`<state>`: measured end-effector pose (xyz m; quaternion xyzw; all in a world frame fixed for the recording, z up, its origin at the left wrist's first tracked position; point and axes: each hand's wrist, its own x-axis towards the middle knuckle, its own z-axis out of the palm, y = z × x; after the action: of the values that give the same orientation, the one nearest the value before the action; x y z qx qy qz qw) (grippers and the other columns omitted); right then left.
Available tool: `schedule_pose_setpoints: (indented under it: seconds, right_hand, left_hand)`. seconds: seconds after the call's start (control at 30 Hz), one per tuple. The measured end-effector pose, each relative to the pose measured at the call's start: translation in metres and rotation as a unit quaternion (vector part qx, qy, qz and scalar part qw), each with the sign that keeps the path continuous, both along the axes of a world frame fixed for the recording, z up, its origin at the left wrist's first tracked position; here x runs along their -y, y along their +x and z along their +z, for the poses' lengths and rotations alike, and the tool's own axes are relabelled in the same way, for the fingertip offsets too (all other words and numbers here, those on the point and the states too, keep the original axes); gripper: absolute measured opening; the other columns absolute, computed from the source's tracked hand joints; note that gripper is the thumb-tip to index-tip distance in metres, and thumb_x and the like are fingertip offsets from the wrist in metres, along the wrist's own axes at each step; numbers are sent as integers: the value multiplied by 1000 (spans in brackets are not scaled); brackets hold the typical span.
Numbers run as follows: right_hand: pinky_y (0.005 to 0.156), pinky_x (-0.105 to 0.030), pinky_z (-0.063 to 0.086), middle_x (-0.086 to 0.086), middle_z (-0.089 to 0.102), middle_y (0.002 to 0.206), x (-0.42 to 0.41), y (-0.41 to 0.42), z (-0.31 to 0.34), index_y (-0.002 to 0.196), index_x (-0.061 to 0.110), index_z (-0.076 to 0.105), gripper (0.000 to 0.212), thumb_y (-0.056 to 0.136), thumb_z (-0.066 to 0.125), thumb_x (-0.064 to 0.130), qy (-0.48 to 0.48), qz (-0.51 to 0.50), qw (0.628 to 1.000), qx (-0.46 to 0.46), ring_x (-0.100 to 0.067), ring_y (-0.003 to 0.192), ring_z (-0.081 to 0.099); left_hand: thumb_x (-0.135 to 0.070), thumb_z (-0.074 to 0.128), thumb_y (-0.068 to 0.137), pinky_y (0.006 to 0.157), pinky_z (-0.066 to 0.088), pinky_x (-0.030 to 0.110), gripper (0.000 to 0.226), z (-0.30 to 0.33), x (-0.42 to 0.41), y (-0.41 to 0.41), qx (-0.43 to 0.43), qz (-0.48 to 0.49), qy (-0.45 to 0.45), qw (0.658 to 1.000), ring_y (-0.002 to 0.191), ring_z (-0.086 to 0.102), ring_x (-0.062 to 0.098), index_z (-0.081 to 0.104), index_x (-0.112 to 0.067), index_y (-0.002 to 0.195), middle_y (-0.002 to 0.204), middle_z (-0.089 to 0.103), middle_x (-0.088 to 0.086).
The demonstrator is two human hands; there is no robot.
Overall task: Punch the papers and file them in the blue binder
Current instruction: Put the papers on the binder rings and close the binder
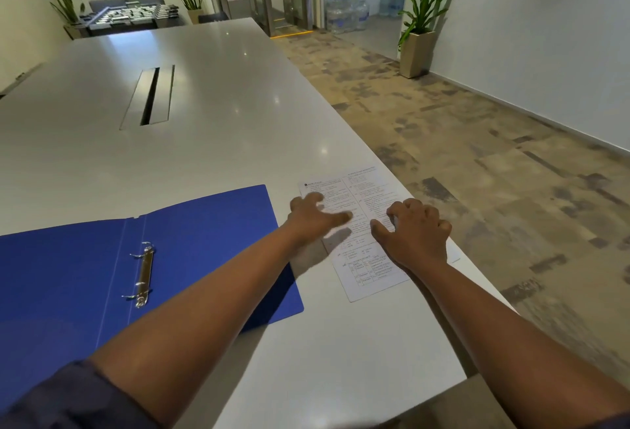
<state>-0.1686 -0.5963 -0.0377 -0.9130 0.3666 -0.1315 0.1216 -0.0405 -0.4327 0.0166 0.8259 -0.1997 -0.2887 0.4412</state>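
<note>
Flat near the table's (211, 94) right edge lie the papers (361, 220), printed with text too small to read. Both hands are on them: the left hand (315, 215) with fingers spread and straight, the right hand (414, 231) with fingers curled, knuckles up, gripping nothing. Just left of them the blue binder (204, 234) lies open, its metal rings (143, 273) parted

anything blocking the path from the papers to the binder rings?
Nothing visible does. The papers lie just right of the open blue binder, and the bare cover lies between them and the rings. Only the left hand and its forearm reach across.
</note>
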Motion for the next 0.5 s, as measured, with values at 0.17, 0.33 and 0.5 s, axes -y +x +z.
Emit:
schedule_pose_setpoints:
  seconds: [0.17,0.33,0.5]
  right_hand:
    - [101,-52,32,5,56,126,2,0,-3,102,31,60,41,87,48,67,-3,1,1000,3,-28,123,46]
    - [103,-53,32,4,55,130,5,1,-8,103,32,60,42,87,47,69,-6,1,1000,0,-28,126,45]
    - [104,-53,32,5,55,131,6,0,-9,103,33,60,42,87,47,69,-6,1,1000,5,-28,127,44]
  left_hand:
    - [-5,68,96,86,62,35,12,22,16,11,-248,198,-178,931,83,65,21,56,-2,99,102,66,17]
    - [-1,62,98,95,56,34,21,29,27,32,-273,237,-141,922,83,65,31,48,3,83,83,54,8]
    - [-8,62,97,59,57,34,12,23,36,42,-282,215,-89,931,84,71,26,62,-2,107,99,71,13]
